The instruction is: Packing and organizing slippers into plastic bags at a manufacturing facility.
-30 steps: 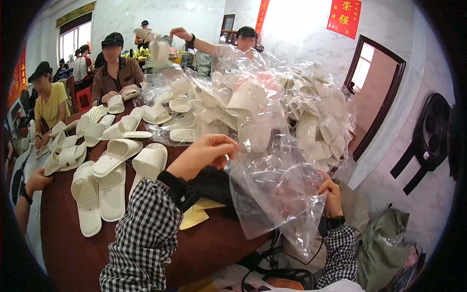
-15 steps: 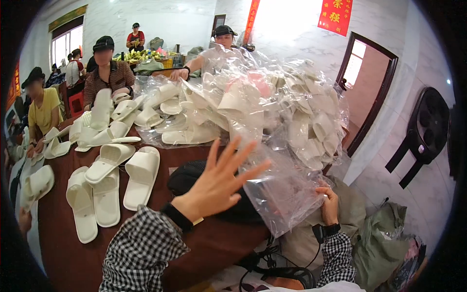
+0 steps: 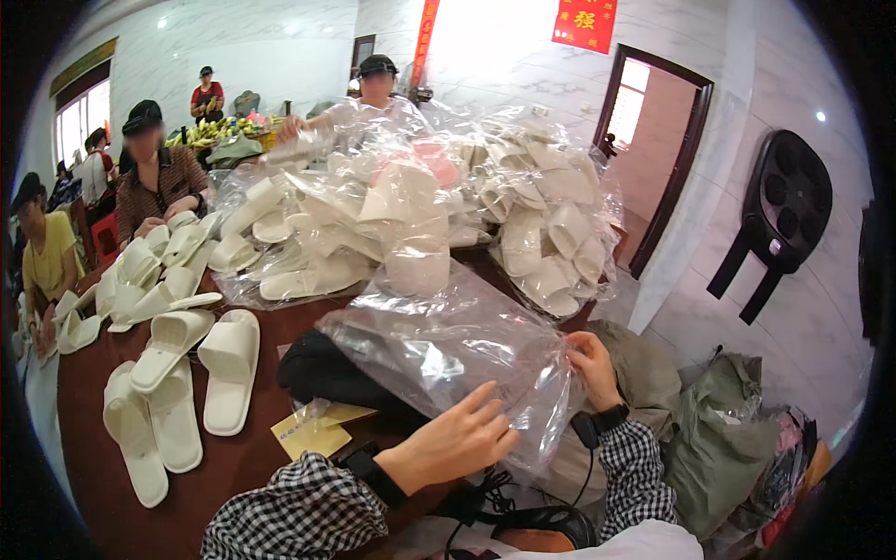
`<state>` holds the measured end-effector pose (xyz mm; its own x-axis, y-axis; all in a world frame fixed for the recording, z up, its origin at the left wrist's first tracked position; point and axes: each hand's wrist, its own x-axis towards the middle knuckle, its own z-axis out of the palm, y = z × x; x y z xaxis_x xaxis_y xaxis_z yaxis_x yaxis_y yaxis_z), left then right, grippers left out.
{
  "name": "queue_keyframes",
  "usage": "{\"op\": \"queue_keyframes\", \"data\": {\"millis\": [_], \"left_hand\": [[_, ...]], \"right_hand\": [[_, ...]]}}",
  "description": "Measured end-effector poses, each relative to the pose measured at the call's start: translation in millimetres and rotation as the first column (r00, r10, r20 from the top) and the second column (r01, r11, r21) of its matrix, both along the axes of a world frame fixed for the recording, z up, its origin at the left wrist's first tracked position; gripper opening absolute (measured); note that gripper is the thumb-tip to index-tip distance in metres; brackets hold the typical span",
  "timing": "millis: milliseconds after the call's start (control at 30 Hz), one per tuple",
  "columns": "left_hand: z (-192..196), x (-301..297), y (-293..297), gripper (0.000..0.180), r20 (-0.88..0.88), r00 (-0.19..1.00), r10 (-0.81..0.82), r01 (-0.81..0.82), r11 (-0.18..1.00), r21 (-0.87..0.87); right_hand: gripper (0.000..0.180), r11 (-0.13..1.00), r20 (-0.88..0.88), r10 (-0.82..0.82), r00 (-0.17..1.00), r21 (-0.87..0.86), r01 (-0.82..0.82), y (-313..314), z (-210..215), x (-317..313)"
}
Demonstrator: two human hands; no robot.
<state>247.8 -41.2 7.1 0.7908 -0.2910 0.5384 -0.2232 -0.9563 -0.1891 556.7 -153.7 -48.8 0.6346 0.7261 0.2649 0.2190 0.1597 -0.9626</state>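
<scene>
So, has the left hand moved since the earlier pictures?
Yes. The left hand came down from above the dark bag onto the clear plastic bag, nearer the right hand.

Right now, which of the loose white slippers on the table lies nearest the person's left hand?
The single slipper lying flat, sole down, at the right edge of the loose group, closest to the left hand. The other slippers lie farther left, several stacked on one another.

Both arms in black-and-white checked long sleeves, cuffs at the wrists. Left hand [image 3: 455, 441] has a black band at the wrist; right hand [image 3: 591, 366] has a black watch-style strap. Hands bare, no gloves.
</scene>
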Motion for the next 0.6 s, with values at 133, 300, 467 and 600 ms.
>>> {"op": "queue_keyframes", "data": {"millis": [133,300,467,600], "left_hand": [[2,20,-2,0.014,-0.033,0.999,-0.014,0.008,0.984,-0.179],[-15,39,19,0.026,-0.292,0.952,0.089,-0.206,0.892,-0.402],[-32,40,22,0.042,-0.162,0.982,0.098,-0.133,0.967,-0.218],[-38,44,24,0.040,-0.185,0.961,0.203,-0.223,0.970,-0.095]], "right_hand": [[0.029,0.936,0.012,0.207,0.978,-0.292,-0.195,28,12,27],[0.023,0.936,0.042,0.166,0.985,-0.321,-0.145,53,32,112],[0.076,0.791,0.827,0.425,0.369,-0.537,0.292,74,36,138],[0.091,0.738,0.841,0.429,0.329,-0.536,0.409,101,27,108]]}}
